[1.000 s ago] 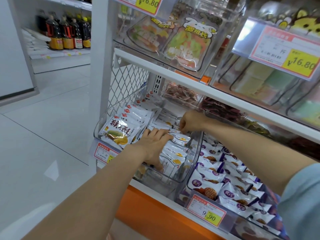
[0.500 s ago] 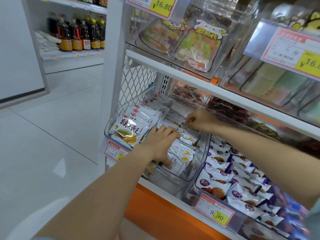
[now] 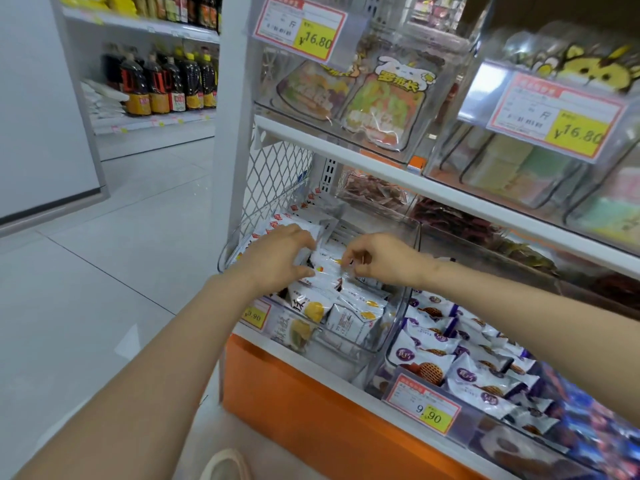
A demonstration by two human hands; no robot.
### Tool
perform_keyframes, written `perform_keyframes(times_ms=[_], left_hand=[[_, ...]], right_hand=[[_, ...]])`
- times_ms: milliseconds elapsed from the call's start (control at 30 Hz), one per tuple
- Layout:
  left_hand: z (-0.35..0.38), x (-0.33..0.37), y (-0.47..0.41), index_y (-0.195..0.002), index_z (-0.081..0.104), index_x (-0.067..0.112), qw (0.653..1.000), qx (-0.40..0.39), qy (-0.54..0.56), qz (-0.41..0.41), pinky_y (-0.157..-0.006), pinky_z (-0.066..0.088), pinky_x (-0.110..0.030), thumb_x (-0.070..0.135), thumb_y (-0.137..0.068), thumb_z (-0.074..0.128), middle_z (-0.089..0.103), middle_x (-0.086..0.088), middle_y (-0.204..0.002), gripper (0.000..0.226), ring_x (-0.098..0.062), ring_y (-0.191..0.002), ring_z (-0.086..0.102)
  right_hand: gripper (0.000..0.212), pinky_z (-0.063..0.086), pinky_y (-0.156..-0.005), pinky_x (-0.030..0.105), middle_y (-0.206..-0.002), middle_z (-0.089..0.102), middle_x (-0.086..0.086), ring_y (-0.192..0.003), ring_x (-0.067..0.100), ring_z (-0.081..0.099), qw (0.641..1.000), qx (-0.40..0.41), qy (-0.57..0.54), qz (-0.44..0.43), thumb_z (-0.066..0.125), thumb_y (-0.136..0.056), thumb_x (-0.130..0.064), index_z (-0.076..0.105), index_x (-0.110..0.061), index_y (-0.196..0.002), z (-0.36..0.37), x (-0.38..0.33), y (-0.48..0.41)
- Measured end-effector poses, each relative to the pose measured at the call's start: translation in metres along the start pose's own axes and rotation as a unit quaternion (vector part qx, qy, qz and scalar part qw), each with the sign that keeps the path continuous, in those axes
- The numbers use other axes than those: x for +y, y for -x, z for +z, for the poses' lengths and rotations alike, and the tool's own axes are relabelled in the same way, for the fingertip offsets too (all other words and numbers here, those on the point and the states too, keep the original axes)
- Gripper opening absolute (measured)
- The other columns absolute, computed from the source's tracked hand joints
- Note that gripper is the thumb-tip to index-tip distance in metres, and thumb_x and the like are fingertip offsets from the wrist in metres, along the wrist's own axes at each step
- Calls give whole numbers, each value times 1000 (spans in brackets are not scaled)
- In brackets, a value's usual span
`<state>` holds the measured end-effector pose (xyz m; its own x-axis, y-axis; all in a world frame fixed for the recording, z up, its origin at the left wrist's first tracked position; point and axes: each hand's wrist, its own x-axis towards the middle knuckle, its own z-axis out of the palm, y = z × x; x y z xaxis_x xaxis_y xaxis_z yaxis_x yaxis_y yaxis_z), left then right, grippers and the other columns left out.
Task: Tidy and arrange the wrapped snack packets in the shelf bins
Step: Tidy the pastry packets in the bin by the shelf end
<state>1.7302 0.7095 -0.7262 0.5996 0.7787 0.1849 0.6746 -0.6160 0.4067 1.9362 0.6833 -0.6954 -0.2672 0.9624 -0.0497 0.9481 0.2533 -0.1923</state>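
Shop shelf (image 3: 381,172), clear bin (image 3: 396,323), left hand (image 3: 277,261) gripping white snack packets (image 3: 327,269), right hand (image 3: 384,259) at three o'clock pinching one.

Only your head camera: wide-angle, faces forward and down onto clear snack bin (image 3: 398,317), near; shelf unit (image 3: 381,161) fills right, aisle floor (image 3: 104,271) left.
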Motion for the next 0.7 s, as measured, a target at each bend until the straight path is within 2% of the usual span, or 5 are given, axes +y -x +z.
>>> perform_keyframes(times_ms=[200, 400, 467, 600, 700], left_hand=[[-8, -8, 15, -119, 56, 19, 998, 56, -5, -31, -86, 43, -30, 22, -91, 57, 53, -1, -124, 28, -17, -113, 50], [-20, -17, 24, -110, 62, 16, 969, 195, 14, -152, -78, 42, -32, 14, -92, 55, 59, -6, -117, 20, -24, -103, 57], [-21, -19, 26, -109, 63, 14, 969, 190, 22, -159, -81, 45, -36, 14, -91, 56, 59, -7, -116, 19, -26, -104, 57], [-20, -22, 27, -106, 63, 14, 967, 188, 29, -168, -82, 49, -38, 11, -91, 56, 59, -8, -115, 18, -27, -102, 58], [-20, -23, 27, -106, 64, 14, 966, 193, 22, -170, -80, 49, -38, 9, -91, 53, 59, -9, -115, 19, -27, -101, 58]], right_hand=[[9, 45, -68, 26, -80, 66, -4, -71, 8, 56, 995, -57, -70, -32, 69, -84, -22, 71, -22, -93, 16, -24, 11], [20, 37, -60, 11, -82, 55, -9, -71, 0, 49, 975, 74, -206, 28, 65, -88, -19, 66, -15, -108, 16, -45, -12], [32, 40, -69, 16, -89, 55, -4, -80, 8, 52, 967, 68, -239, 57, 69, -85, -26, 62, -13, -114, 18, -56, -25], [43, 42, -78, 28, -112, 62, -2, -103, 15, 54, 984, 66, -140, 87, 71, -79, -45, 64, -17, -110, 29, -76, -46], [47, 41, -78, 29, -122, 59, 1, -115, 19, 52, 989, 62, -82, 111, 74, -76, -44, 63, -16, -112, 35, -87, -53]])
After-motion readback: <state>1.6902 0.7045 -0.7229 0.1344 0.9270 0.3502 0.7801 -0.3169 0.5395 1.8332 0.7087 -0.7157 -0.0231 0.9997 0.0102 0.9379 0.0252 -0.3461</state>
